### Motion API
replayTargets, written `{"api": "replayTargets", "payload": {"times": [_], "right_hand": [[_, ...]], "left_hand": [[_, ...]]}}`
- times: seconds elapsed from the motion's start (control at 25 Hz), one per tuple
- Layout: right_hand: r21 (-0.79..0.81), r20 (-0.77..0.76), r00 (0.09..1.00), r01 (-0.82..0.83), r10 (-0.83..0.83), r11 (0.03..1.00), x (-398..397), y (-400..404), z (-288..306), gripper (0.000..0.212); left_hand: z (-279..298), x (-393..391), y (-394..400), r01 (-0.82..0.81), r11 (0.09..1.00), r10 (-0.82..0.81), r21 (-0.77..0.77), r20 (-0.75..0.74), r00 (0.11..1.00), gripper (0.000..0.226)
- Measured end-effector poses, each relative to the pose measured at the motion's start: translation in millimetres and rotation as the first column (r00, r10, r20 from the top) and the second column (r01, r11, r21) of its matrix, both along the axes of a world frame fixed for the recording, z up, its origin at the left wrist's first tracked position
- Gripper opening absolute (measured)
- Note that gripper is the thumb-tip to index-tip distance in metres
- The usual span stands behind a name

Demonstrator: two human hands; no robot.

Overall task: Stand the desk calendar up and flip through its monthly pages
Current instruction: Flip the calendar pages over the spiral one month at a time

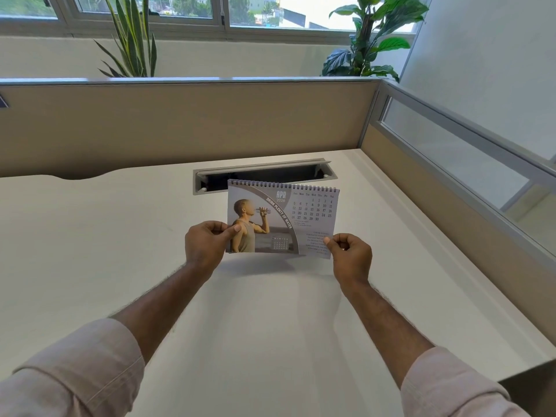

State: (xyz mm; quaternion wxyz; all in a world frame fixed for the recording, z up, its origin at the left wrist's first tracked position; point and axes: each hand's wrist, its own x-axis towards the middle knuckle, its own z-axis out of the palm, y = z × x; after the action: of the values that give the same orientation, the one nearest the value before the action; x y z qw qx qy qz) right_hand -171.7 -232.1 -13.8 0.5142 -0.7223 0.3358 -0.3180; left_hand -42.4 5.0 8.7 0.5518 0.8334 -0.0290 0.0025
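A spiral-bound desk calendar (288,218) shows its APR 2026 page, with a photo of a person drinking water on the left and the date grid on the right. It is upright and lifted a little above the white desk (120,236), casting a shadow below. My left hand (204,245) pinches its lower left corner, thumb on the front. My right hand (350,255) pinches the lower right corner the same way. The spiral binding runs along the top edge.
A grey cable slot (261,173) with an open flap lies in the desk just behind the calendar. Beige partition panels (210,121) close the back and right sides. Two potted plants (370,40) stand behind the partition under a window.
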Motion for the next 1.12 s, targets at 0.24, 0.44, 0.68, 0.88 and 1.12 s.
{"api": "replayTargets", "payload": {"times": [0.24,0.44,0.68,0.88,1.12], "right_hand": [[-0.029,0.024,1.000,-0.001,0.002,1.000,-5.4,6.8,7.3,0.016],[-0.021,0.036,0.999,-0.020,0.021,1.000,-11.6,6.7,10.7,0.029],[0.215,0.163,0.985,-0.088,0.053,0.973,-20.0,6.3,43.8,0.011],[0.215,0.232,0.971,-0.106,0.055,0.971,-15.2,0.1,81.5,0.036],[0.091,0.274,0.947,-0.201,0.170,0.975,6.3,-9.6,119.8,0.057]], "left_hand": [[6.5,-6.9,2.9,0.017,1.000,-0.016,-0.024,0.017,1.000,0.031],[11.2,-10.0,6.9,-0.028,0.999,0.029,-0.020,0.055,0.998,0.035],[30.9,-10.5,10.7,0.155,0.965,-0.156,-0.212,0.014,0.988,0.035],[64.6,-4.8,6.2,0.130,0.910,-0.128,-0.394,0.032,0.991,0.046],[96.6,10.2,-6.5,0.201,0.906,-0.174,-0.372,0.107,0.979,0.067]]}}
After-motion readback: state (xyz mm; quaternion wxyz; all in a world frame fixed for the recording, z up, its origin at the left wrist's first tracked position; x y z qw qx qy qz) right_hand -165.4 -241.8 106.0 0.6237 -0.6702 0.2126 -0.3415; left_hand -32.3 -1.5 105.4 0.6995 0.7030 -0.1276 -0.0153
